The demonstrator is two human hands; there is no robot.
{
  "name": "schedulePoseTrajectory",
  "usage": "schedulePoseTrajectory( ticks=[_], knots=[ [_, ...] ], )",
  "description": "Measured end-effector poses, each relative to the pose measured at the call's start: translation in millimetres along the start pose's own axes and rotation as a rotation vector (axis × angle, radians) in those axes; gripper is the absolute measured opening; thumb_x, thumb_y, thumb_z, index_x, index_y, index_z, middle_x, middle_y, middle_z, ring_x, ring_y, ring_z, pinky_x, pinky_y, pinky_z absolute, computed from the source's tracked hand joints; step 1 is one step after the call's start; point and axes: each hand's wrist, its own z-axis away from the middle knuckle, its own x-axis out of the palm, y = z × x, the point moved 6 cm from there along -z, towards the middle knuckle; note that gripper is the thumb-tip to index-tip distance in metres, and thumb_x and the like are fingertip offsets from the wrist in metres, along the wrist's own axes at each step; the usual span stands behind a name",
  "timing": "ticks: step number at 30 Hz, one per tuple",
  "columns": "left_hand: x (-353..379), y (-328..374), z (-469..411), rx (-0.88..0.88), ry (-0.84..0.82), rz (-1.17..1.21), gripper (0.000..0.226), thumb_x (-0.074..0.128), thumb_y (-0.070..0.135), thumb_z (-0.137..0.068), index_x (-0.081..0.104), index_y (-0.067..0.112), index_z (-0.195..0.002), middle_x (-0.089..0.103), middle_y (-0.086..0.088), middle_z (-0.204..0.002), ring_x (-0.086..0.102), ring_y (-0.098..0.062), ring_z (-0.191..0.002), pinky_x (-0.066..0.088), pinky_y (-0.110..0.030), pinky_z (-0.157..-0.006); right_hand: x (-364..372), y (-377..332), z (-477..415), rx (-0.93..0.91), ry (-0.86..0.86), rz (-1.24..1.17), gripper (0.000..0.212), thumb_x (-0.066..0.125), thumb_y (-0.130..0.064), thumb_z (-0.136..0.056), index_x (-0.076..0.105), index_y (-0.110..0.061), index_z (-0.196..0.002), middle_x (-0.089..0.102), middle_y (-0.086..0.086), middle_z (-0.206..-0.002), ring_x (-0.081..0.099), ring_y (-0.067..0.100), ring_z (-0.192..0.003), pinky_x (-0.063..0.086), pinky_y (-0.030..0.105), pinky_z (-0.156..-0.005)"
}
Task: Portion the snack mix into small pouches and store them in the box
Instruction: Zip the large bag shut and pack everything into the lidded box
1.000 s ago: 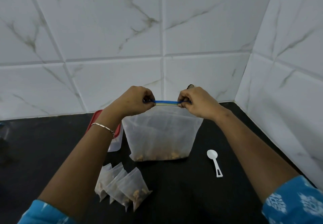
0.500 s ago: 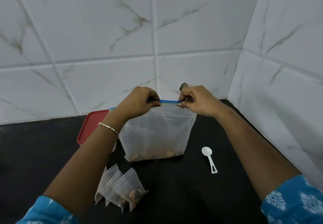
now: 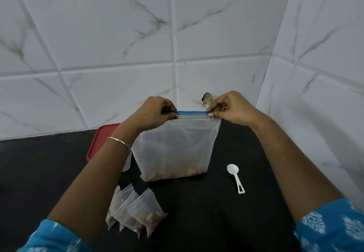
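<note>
A large frosted zip bag (image 3: 175, 149) stands upright on the black counter, with a thin layer of brown snack mix at its bottom. My left hand (image 3: 152, 112) pinches the left end of its blue zip strip (image 3: 192, 113), and my right hand (image 3: 229, 107) pinches the right end. Several small filled pouches (image 3: 136, 210) lie fanned out in front of the bag. A box with a red lid (image 3: 100, 139) sits behind my left forearm, mostly hidden. A white plastic spoon (image 3: 235, 177) lies to the right of the bag.
White marble-patterned tile walls (image 3: 118, 35) close in the back and the right side, meeting in a corner. A small dark chip (image 3: 206, 98) marks the wall just behind my right hand. The black counter (image 3: 197, 222) stretches toward me.
My view has shifted slightly, so the bag and hands sit a bit further left and lower. Both hands keep pinching the zip strip; their spacing looks nearly the same.
</note>
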Motion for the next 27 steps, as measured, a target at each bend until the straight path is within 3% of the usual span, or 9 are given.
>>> schedulePoseTrajectory(
  ticks=[3,6,10,12,14,16,18,21,27],
  knots=[
    [1.7,0.3,-0.5,0.001,-0.007,-0.001,0.016,0.069,0.023,-0.088,0.072,0.014,-0.101,0.065,0.004,-0.089,0.053,-0.005,-0.072,0.037,-0.005,-0.058,-5.3,1.4,2.3,-0.004,0.058,-0.032,0.014,0.082,-0.005,-0.073,0.075,-0.012,-0.083,0.074,-0.005,-0.08,0.07,0.004,-0.07,0.051,0.011,-0.07],
    [2.8,1.0,-1.1,0.006,-0.004,0.001,0.016,0.069,0.024,-0.088,0.072,0.014,-0.101,0.065,0.004,-0.089,0.053,-0.004,-0.071,0.037,-0.006,-0.059,-6.2,5.2,3.2,-0.005,0.071,-0.018,0.013,0.083,-0.008,-0.072,0.076,-0.013,-0.082,0.073,-0.005,-0.078,0.067,0.0,-0.066,0.049,0.007,-0.066],
    [2.8,0.7,-1.9,0.006,0.003,0.0,0.016,0.071,0.024,-0.087,0.073,0.014,-0.1,0.066,0.002,-0.089,0.053,-0.005,-0.07,0.037,-0.005,-0.058,-14.3,6.3,3.7,0.008,0.071,0.023,0.015,0.067,-0.008,-0.089,0.074,-0.012,-0.101,0.071,-0.005,-0.087,0.066,0.001,-0.081,0.05,0.013,-0.084],
    [2.0,0.0,-2.2,0.007,0.005,0.004,0.016,0.071,0.023,-0.087,0.073,0.014,-0.099,0.066,0.002,-0.088,0.052,-0.004,-0.07,0.037,-0.005,-0.058,-16.3,-5.6,1.9,-0.043,0.107,0.087,0.022,0.055,-0.013,-0.097,0.071,-0.012,-0.112,0.071,-0.004,-0.097,0.064,-0.001,-0.088,0.046,0.008,-0.086],
    [2.3,0.9,-2.7,0.013,0.004,0.01,0.015,0.071,0.023,-0.087,0.073,0.014,-0.099,0.067,0.001,-0.089,0.054,-0.006,-0.072,0.041,-0.008,-0.063,-1.1,-22.2,-1.8,-0.098,0.047,0.21,0.03,0.049,-0.03,-0.101,0.068,-0.015,-0.119,0.069,-0.003,-0.112,0.062,0.009,-0.103,0.045,0.019,-0.091],
    [3.2,1.9,-3.2,0.014,0.006,0.013,0.015,0.071,0.023,-0.087,0.073,0.015,-0.099,0.069,-0.001,-0.092,0.056,-0.01,-0.077,0.049,-0.019,-0.071,22.4,-31.1,-4.3,-0.117,-0.048,0.341,0.034,0.045,-0.039,-0.101,0.067,-0.019,-0.118,0.066,-0.009,-0.104,0.058,0.018,-0.104,0.046,0.033,-0.089],
    [2.9,0.1,-2.2,0.002,0.01,0.028,0.014,0.069,0.024,-0.087,0.072,0.016,-0.099,0.067,0.0,-0.092,0.055,-0.011,-0.078,0.049,-0.023,-0.072,35.9,-32.8,-7.4,-0.145,-0.056,0.42,0.027,0.046,-0.033,-0.1,0.066,-0.018,-0.112,0.05,-0.018,-0.083,0.053,0.015,-0.09,0.04,0.03,-0.079],
    [-3.2,-9.6,3.4,-0.006,0.01,0.057,0.013,0.067,0.025,-0.089,0.07,0.017,-0.099,0.064,0.006,-0.085,0.055,-0.009,-0.073,0.045,-0.016,-0.065,37.7,-29.4,-13.8,-0.149,-0.022,0.42,0.021,0.047,-0.021,-0.1,0.065,-0.013,-0.108,0.038,-0.018,-0.076,0.043,0.005,-0.072,0.034,0.027,-0.073],
    [-13.0,-47.0,12.0,-0.082,-0.02,-0.016,0.018,0.056,0.034,-0.096,0.061,0.017,-0.091,0.06,0.005,-0.075,0.052,-0.01,-0.067,0.041,-0.021,-0.061,41.5,-29.0,-25.3,-0.164,-0.041,0.456,0.022,0.039,-0.01,-0.102,0.06,-0.011,-0.107,0.048,-0.004,-0.088,0.047,0.017,-0.085,0.033,0.03,-0.076]
  ],
)
